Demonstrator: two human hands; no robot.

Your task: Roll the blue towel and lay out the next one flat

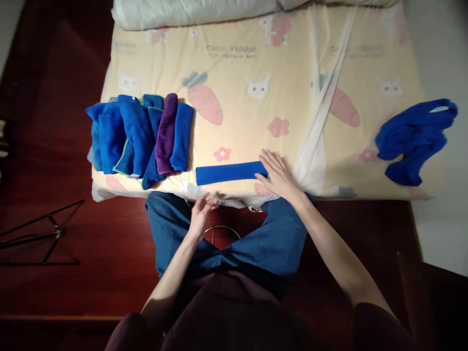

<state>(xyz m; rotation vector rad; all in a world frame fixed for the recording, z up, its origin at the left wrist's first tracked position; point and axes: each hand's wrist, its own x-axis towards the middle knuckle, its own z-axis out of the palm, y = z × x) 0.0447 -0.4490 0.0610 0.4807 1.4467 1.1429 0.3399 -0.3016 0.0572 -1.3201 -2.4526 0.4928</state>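
Head view looks straight down at a bed [256, 58] covered in a pale yellow sheet printed with carrots and cats, where a blue cloth [230, 172], folded into a long narrow strip, lies flat near the front edge. The right hand [278, 174] rests open and flat, fingers spread, pressing on the strip's right end; it grips nothing. The left hand [202, 210] hovers just off the bed edge below the strip's left end, loosely curled and empty as far as I can tell. By my reading the folding is at its lengthwise stage, and the next move calls for the free hand to take the left end while the right keeps the strip pinned (a slack edge would spoil the fold). A row of folded cloths [141, 134], blue with one purple, sits to the left; a crumpled blue cloth [415, 141] lies well apart at the right. The left fingertips blur together, and the dim floor hides detail.
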